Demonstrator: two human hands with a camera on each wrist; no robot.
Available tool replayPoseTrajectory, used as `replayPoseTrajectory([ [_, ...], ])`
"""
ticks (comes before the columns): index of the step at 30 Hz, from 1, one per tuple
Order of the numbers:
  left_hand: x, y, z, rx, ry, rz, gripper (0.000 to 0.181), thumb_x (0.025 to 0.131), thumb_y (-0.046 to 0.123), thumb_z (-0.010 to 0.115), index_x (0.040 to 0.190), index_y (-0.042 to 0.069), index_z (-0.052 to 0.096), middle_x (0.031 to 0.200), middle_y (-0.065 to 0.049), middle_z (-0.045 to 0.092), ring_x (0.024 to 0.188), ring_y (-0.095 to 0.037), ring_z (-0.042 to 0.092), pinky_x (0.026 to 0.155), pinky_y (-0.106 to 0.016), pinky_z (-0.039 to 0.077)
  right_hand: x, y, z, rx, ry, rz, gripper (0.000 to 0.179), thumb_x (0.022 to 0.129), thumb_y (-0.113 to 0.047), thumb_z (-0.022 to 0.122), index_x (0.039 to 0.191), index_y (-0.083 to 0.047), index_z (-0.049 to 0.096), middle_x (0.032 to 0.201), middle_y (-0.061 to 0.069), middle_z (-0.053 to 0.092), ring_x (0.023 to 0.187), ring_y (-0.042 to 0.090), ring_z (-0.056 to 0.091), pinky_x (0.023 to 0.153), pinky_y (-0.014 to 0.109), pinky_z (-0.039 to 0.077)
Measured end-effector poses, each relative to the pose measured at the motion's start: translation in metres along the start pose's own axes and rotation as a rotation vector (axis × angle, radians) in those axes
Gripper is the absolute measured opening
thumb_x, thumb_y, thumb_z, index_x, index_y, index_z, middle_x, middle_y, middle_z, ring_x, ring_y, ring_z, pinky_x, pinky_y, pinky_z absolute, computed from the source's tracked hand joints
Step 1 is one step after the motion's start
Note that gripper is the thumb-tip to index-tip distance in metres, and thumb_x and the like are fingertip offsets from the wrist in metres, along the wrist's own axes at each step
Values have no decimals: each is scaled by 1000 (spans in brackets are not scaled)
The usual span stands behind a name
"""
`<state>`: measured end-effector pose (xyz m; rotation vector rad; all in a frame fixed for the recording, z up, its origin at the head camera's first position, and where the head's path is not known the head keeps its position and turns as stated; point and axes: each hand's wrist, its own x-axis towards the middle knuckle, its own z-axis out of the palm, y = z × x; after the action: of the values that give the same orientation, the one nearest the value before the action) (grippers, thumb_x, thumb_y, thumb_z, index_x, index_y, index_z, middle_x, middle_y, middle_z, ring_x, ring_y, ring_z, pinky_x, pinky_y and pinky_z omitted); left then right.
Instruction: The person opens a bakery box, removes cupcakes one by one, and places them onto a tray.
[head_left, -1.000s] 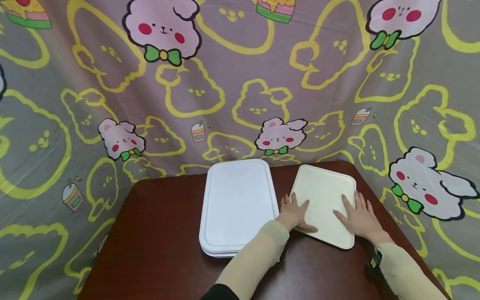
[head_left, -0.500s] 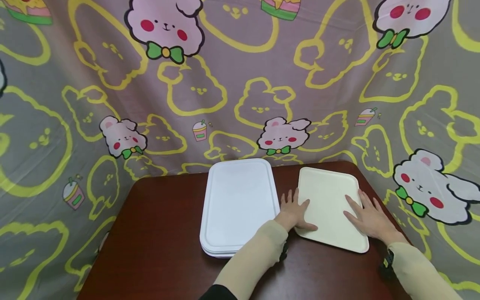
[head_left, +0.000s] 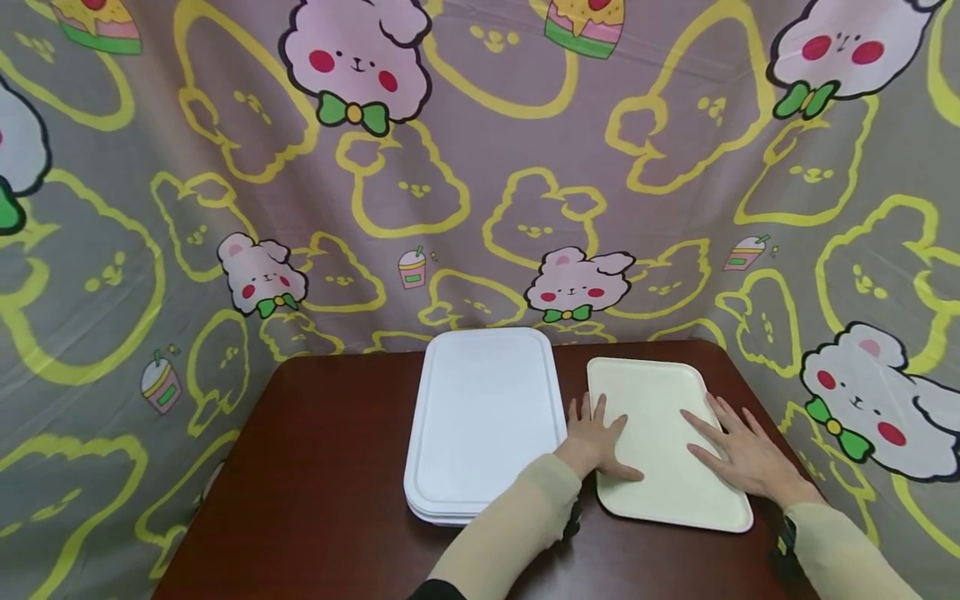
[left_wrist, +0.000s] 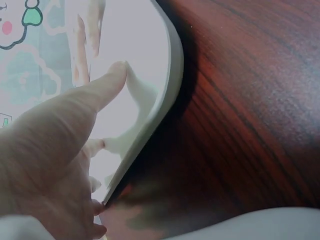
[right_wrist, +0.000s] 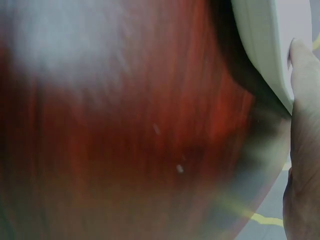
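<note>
A cream rectangular tray (head_left: pixel 648 396) with rounded corners and a low rim lies on the right side of the table. My left hand (head_left: pixel 596 446) rests on its left edge, fingers spread and thumb (left_wrist: pixel 107 87) lying over the tray's surface. On the opposite long edge rests my right hand (head_left: pixel 753 461), its fingers extended and its thumb reaching inward over the tray. The right wrist view shows only part of that hand, with the thumb (right_wrist: pixel 302 62) at the tray's rim. Neither hand curls around the tray.
Left of the cream tray stands a stack of white rectangular trays (head_left: pixel 483 408), close beside my left wrist. All sit on a dark reddish-brown table (head_left: pixel 330 467). A patterned cloth (head_left: pixel 450 125) with bunny drawings hangs around the back and sides.
The cream tray has turned a little counterclockwise and come slightly nearer, its near end swinging right. My right hand moved right and nearer with it; the left stays at the left edge.
</note>
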<state>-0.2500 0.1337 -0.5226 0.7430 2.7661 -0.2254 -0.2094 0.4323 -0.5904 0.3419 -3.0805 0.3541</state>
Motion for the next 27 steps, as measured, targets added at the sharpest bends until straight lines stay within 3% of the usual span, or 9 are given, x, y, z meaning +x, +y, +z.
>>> replayPoseTrajectory([
  [7,-2,3,3,31,-8,0,101,87,95,57,172,55,21,185,10,17,174,-18,12,142,-42,16,-1,5,-2,-59,4,-26,71,109,-58,58,171,-32,39,179,31,26,164,55,26,130,76,18],
  [13,-2,2,3,29,-21,-3,99,88,95,56,171,56,20,185,11,18,174,-17,12,142,-42,16,3,7,-3,-88,15,-36,70,109,-59,56,171,-33,39,179,28,28,163,55,27,135,73,12],
  [19,-2,1,0,25,-37,-21,97,89,93,56,171,56,21,185,11,18,174,-18,12,142,-42,15,5,1,-2,-70,45,-34,72,108,-56,59,170,-24,41,176,31,31,163,56,26,135,72,12],
  [23,-8,2,-14,-1,-77,13,92,92,89,59,171,54,26,184,12,21,173,-17,16,141,-41,18,7,-11,-4,-48,83,6,76,109,-49,62,168,-7,40,169,38,38,157,59,33,131,75,21],
  [27,-22,-1,-42,-54,-135,112,80,100,81,55,170,53,31,182,14,27,171,-15,24,139,-37,23,15,-29,-13,-2,191,10,69,108,-32,69,161,5,45,157,39,49,146,58,44,123,75,33],
])
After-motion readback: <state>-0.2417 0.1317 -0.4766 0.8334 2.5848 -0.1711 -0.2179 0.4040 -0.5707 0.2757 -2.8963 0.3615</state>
